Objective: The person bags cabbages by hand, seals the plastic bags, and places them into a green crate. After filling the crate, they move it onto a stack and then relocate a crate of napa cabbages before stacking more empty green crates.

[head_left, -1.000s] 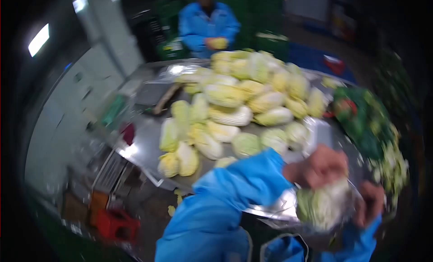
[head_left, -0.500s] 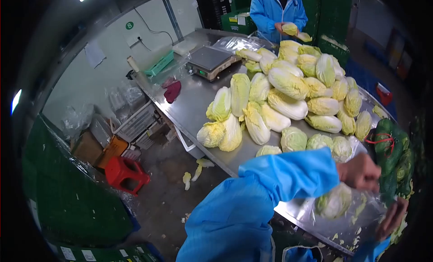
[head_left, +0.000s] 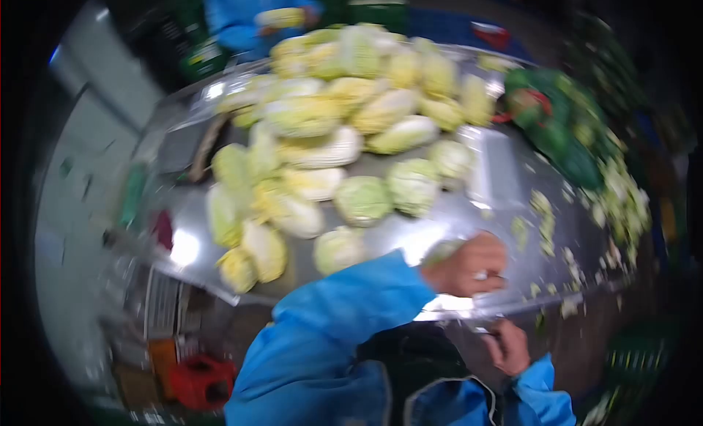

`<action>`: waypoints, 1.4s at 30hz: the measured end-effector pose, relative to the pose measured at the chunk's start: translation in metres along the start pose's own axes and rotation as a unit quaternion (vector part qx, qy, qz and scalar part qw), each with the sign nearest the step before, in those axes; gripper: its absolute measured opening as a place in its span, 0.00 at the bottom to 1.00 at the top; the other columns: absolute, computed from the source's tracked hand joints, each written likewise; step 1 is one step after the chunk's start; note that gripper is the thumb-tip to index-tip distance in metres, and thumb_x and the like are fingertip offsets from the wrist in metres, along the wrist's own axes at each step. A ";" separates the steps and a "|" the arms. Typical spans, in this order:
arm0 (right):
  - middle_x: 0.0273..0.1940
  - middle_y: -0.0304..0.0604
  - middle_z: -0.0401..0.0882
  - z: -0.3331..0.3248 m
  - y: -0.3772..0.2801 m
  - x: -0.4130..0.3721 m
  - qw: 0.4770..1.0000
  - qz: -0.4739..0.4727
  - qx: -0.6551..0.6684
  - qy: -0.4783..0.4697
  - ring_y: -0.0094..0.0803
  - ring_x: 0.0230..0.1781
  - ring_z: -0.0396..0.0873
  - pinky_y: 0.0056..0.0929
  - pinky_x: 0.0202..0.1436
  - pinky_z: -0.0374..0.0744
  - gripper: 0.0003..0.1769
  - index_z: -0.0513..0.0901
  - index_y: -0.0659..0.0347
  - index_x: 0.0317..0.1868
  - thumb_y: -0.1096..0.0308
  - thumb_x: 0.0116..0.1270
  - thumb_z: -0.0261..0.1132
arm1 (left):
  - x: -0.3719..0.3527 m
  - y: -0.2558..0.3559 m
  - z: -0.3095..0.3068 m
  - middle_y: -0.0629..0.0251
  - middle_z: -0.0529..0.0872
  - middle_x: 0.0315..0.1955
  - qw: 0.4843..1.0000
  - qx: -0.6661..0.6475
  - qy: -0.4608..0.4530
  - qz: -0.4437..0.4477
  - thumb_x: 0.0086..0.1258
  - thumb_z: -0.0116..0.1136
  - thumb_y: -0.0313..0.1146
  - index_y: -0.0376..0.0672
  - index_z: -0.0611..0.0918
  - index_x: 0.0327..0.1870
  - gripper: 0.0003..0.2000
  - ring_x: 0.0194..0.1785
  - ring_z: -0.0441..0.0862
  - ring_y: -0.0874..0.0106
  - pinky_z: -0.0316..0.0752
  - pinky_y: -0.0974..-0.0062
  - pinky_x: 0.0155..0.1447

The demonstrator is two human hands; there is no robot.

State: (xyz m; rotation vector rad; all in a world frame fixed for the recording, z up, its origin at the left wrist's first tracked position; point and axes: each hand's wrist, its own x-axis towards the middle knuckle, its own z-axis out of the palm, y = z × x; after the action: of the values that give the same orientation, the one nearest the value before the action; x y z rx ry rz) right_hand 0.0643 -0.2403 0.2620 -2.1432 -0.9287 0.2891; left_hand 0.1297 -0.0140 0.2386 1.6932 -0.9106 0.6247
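Observation:
My left hand point(head_left: 472, 265) is closed over the near edge of the metal table point(head_left: 381, 239), with a pale bit of what looks like clear plastic bag point(head_left: 480, 275) at its fingers. Partly hidden behind that hand is a round cabbage point(head_left: 441, 251). Below and to the right, my right hand point(head_left: 509, 345) has its fingers curled beside something thin and shiny; blur hides what it grips. Several more round cabbages, one of them pale green point(head_left: 364, 199), lie beyond my left sleeve.
A heap of napa cabbages point(head_left: 322, 146) covers the far middle. A scale point(head_left: 181, 146) stands at left, a dark red cloth point(head_left: 162, 230) nearer. Green vegetables point(head_left: 560, 129) and leaf scraps point(head_left: 545, 224) lie right. Another person point(head_left: 256, 19) holds a napa cabbage. A red stool point(head_left: 203, 380) stands lower left.
The view has swung right, so the table appears farther left and squarer. My hands are lower and nearer my body, the right one now below the left.

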 end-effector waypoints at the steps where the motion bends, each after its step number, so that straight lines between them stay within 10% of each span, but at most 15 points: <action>1: 0.28 0.51 0.75 0.004 -0.003 -0.005 0.999 0.009 0.023 -0.025 0.49 0.29 0.75 0.38 0.30 0.73 0.10 0.74 0.63 0.35 0.71 0.55 0.66 | -0.009 0.011 0.005 0.60 0.75 0.38 0.991 -0.068 0.103 -0.055 0.53 0.61 0.31 0.43 0.73 0.35 0.11 0.46 0.72 0.65 0.65 0.65 0.49; 3: 0.29 0.51 0.75 0.008 -0.009 -0.015 0.997 0.010 0.042 -0.064 0.49 0.30 0.75 0.40 0.31 0.73 0.10 0.73 0.63 0.35 0.69 0.57 0.65 | -0.046 0.006 0.013 0.57 0.72 0.49 0.859 -0.222 0.388 -0.249 0.65 0.50 0.32 0.41 0.70 0.47 0.12 0.53 0.69 0.68 0.59 0.66 0.60; 8: 0.32 0.52 0.73 0.016 -0.004 -0.023 0.992 0.040 0.049 -0.106 0.51 0.32 0.74 0.40 0.32 0.73 0.12 0.71 0.62 0.38 0.67 0.58 0.64 | -0.161 0.056 0.033 0.71 0.72 0.48 0.549 -0.181 0.491 -0.652 0.70 0.46 0.42 0.50 0.70 0.47 0.10 0.55 0.68 0.73 0.64 0.70 0.53; 12: 0.51 0.53 0.67 0.012 -0.005 -0.007 0.998 0.023 -0.048 -0.046 0.50 0.53 0.66 0.42 0.52 0.66 0.29 0.68 0.61 0.53 0.61 0.53 0.67 | -0.185 0.095 0.069 0.73 0.75 0.39 0.460 -0.244 0.441 -0.731 0.68 0.49 0.48 0.50 0.70 0.42 0.13 0.47 0.71 0.74 0.66 0.65 0.53; 18: 0.62 0.56 0.57 0.043 0.002 -0.022 0.994 0.047 -0.086 -0.058 0.51 0.61 0.59 0.44 0.60 0.60 0.44 0.60 0.61 0.63 0.57 0.47 0.71 | -0.192 0.113 0.089 0.63 0.74 0.51 0.285 -0.672 0.447 -0.517 0.64 0.50 0.46 0.45 0.75 0.50 0.19 0.57 0.69 0.67 0.67 0.57 0.55; 19: 0.62 0.56 0.56 0.043 0.004 -0.024 0.995 0.058 -0.076 -0.028 0.52 0.61 0.59 0.44 0.61 0.60 0.45 0.59 0.61 0.64 0.57 0.47 0.71 | -0.202 0.109 0.102 0.63 0.74 0.51 0.287 -0.670 0.451 -0.515 0.64 0.50 0.46 0.45 0.75 0.50 0.19 0.57 0.69 0.67 0.67 0.57 0.55; 20: 0.61 0.57 0.58 0.039 0.004 -0.026 0.998 0.041 -0.041 -0.013 0.51 0.61 0.59 0.44 0.60 0.60 0.44 0.60 0.61 0.63 0.59 0.48 0.71 | -0.221 0.097 0.122 0.63 0.76 0.50 0.608 -0.440 0.306 -0.586 0.61 0.51 0.43 0.44 0.77 0.46 0.16 0.56 0.70 0.67 0.66 0.58 0.56; 22: 0.58 0.55 0.61 0.037 0.005 -0.034 0.999 0.007 -0.032 -0.012 0.50 0.59 0.61 0.44 0.59 0.61 0.41 0.61 0.61 0.62 0.60 0.49 0.70 | -0.233 0.090 0.140 0.63 0.77 0.49 0.814 -0.124 0.112 -0.557 0.59 0.53 0.39 0.42 0.79 0.42 0.14 0.55 0.71 0.66 0.65 0.58 0.57; 26: 0.46 0.50 0.70 0.059 0.029 -0.047 0.998 0.010 -0.017 -0.059 0.47 0.50 0.68 0.42 0.52 0.66 0.28 0.68 0.61 0.53 0.64 0.51 0.67 | -0.229 0.081 0.144 0.62 0.75 0.51 0.671 -0.425 0.216 -0.568 0.66 0.44 0.42 0.41 0.74 0.52 0.18 0.55 0.71 0.69 0.61 0.65 0.62; 28: 0.44 0.50 0.72 0.072 0.032 -0.047 1.000 0.005 -0.003 -0.023 0.48 0.48 0.70 0.40 0.49 0.68 0.25 0.70 0.63 0.50 0.66 0.52 0.66 | -0.204 0.086 0.149 0.62 0.75 0.50 0.789 -0.255 0.159 -0.537 0.68 0.46 0.42 0.39 0.72 0.53 0.19 0.53 0.73 0.68 0.61 0.66 0.62; 31: 0.37 0.50 0.74 0.069 0.026 -0.042 0.998 0.003 0.049 0.043 0.48 0.41 0.73 0.37 0.43 0.72 0.14 0.74 0.64 0.41 0.71 0.53 0.64 | -0.168 0.105 0.138 0.65 0.75 0.50 0.658 -0.438 0.271 -0.550 0.68 0.48 0.46 0.40 0.68 0.58 0.23 0.53 0.73 0.67 0.60 0.66 0.63; 34: 0.33 0.49 0.72 0.061 0.029 -0.041 0.989 0.090 0.117 0.029 0.48 0.39 0.72 0.37 0.42 0.72 0.12 0.75 0.63 0.39 0.73 0.54 0.63 | -0.165 0.112 0.121 0.65 0.74 0.52 0.776 -0.307 0.101 -0.541 0.68 0.47 0.48 0.42 0.66 0.59 0.25 0.54 0.72 0.68 0.60 0.65 0.63; 39: 0.36 0.49 0.72 0.067 -0.011 -0.026 0.996 -0.019 -0.068 0.052 0.47 0.38 0.71 0.36 0.42 0.72 0.16 0.74 0.62 0.42 0.69 0.53 0.66 | -0.164 0.102 0.111 0.64 0.76 0.49 0.455 -0.665 0.309 -0.505 0.67 0.50 0.47 0.40 0.68 0.57 0.24 0.54 0.73 0.67 0.66 0.69 0.59; 41: 0.39 0.48 0.72 0.067 -0.017 -0.018 0.998 0.057 0.013 -0.026 0.47 0.44 0.70 0.39 0.46 0.70 0.17 0.72 0.60 0.43 0.66 0.54 0.65 | -0.185 0.099 0.104 0.57 0.75 0.43 0.858 -0.188 0.084 -0.471 0.64 0.54 0.42 0.41 0.71 0.52 0.20 0.48 0.74 0.62 0.68 0.69 0.55; 42: 0.37 0.49 0.73 0.069 -0.013 -0.017 0.996 0.064 0.064 0.010 0.47 0.41 0.72 0.38 0.43 0.71 0.13 0.73 0.62 0.38 0.68 0.54 0.64 | -0.189 0.101 0.103 0.62 0.76 0.39 0.859 -0.186 0.124 -0.461 0.62 0.57 0.36 0.43 0.72 0.49 0.16 0.43 0.76 0.66 0.72 0.67 0.49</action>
State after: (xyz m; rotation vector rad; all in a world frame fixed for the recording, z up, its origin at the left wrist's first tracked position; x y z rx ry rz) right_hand 0.0125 -0.2072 0.2232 -2.0863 -0.7414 0.3793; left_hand -0.0641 -0.0771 0.1170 1.4263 0.0372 -0.0069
